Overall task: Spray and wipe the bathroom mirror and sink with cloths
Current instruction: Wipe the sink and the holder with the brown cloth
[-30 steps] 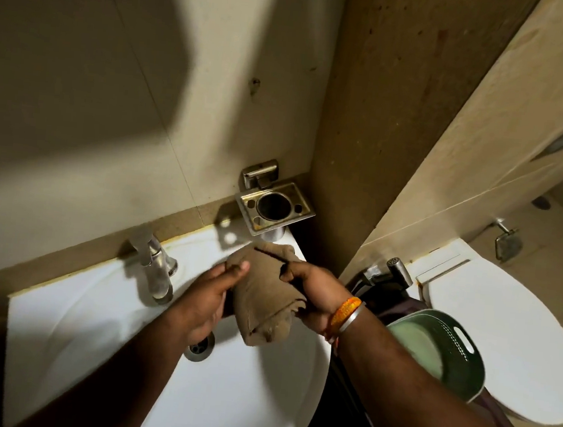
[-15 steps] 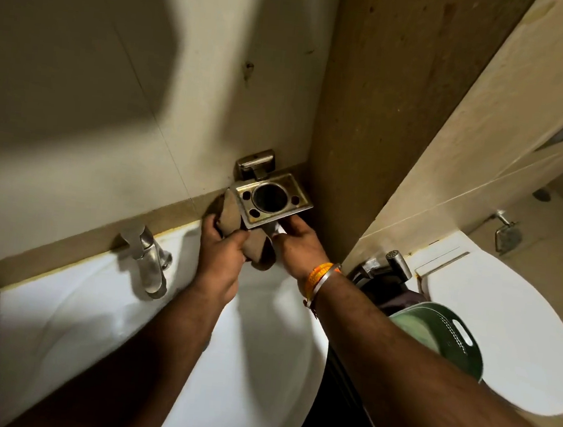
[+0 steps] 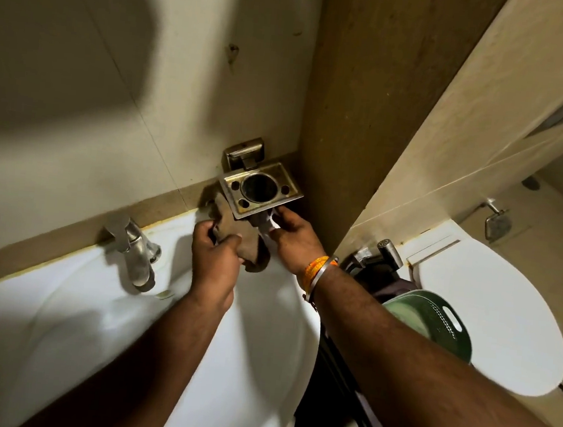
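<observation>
A brown cloth (image 3: 233, 232) hangs bunched under the steel wall holder (image 3: 261, 191) at the back right of the white sink (image 3: 90, 325). My left hand (image 3: 216, 253) grips the cloth's lower left part. My right hand (image 3: 293, 237) pinches the cloth's right end just under the holder, next to something white that I cannot make out. Both hands are above the sink's back rim. No mirror or spray bottle is in view.
A steel tap (image 3: 135, 254) stands at the sink's back left. A brown pillar (image 3: 368, 118) rises right of the holder. Beyond a partition are a closed white toilet (image 3: 503, 320), a green basket (image 3: 434, 321) and a health faucet (image 3: 388, 251).
Both hands carried the cloth from above the sink bowl up and back to the wall holder, where it now sits tucked beneath it.
</observation>
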